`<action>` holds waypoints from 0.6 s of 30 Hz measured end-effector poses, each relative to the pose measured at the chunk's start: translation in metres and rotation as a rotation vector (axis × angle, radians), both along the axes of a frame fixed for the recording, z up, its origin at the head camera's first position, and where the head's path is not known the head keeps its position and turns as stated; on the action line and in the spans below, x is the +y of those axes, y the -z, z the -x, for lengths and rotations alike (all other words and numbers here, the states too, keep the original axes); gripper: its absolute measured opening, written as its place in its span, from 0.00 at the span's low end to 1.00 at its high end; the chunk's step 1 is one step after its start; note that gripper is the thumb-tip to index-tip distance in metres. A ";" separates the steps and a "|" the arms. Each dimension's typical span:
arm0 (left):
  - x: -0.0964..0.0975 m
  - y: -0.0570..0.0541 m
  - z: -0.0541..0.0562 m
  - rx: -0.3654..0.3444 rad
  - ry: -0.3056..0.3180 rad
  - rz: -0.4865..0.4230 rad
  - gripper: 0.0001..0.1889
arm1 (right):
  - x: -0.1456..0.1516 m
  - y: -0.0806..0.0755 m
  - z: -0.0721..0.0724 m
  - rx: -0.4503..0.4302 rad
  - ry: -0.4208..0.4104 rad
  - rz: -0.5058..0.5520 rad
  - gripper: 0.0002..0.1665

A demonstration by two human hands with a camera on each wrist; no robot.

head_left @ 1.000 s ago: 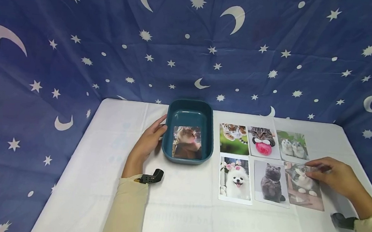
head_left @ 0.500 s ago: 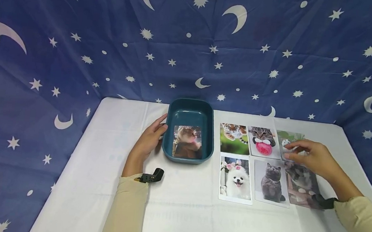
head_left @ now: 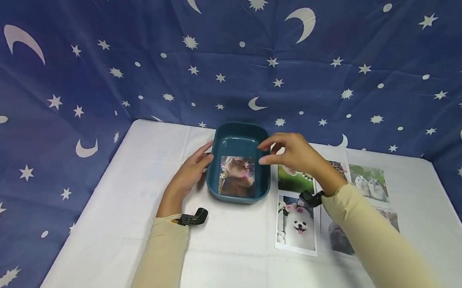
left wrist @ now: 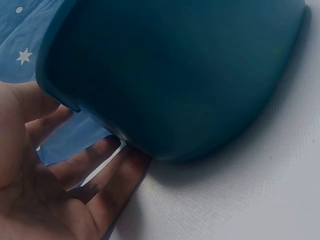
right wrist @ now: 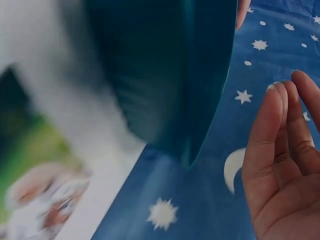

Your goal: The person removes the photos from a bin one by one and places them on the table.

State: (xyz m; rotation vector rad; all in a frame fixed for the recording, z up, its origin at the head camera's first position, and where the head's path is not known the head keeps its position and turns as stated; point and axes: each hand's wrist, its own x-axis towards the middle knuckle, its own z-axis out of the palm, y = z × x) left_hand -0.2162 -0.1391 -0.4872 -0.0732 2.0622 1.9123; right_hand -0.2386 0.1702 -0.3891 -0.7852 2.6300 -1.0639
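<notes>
My left hand (head_left: pixel 188 170) rests with fingertips and thumb against the left side of a dark teal plastic tray (head_left: pixel 237 199). In the left wrist view, its nearly straight fingers (left wrist: pixel 125 172) touch the tray's outer wall (left wrist: pixel 200 115). A photo card of a brown furry animal (head_left: pixel 237 177) lies inside the tray, towards its near end. My right hand (head_left: pixel 292 154) hovers at the tray's right rim, thumb and fingers apart with nothing between them. To the right, a tiger card (head_left: pixel 296 182) and a white dog card (head_left: pixel 298 222) lie on the cloth.
A hamster card (head_left: pixel 371 184) shows fully; a grey cat card (head_left: pixel 339 238) and two more cat cards are partly covered by the right arm. White cloth covers the table (head_left: pixel 222 273). Behind hangs a blue curtain (head_left: pixel 236 84) with moons and stars.
My right hand has moved from the right-hand cards, past the hamster card, left to the tray's right rim, holding nothing. My left hand stays at the tray. The view has shifted slightly.
</notes>
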 end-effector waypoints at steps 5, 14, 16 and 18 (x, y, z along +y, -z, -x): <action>0.000 0.002 0.000 -0.005 0.003 0.003 0.25 | -0.039 -0.001 0.030 -0.014 -0.055 -0.041 0.25; -0.001 0.002 0.001 -0.006 0.015 0.002 0.25 | -0.077 0.019 0.062 -0.150 -0.052 -0.082 0.24; -0.002 0.001 0.001 -0.003 0.020 0.004 0.25 | -0.084 0.023 0.067 -0.149 -0.048 -0.114 0.25; -0.002 0.001 0.001 0.001 0.022 0.006 0.25 | -0.090 0.027 0.071 -0.154 -0.036 -0.142 0.26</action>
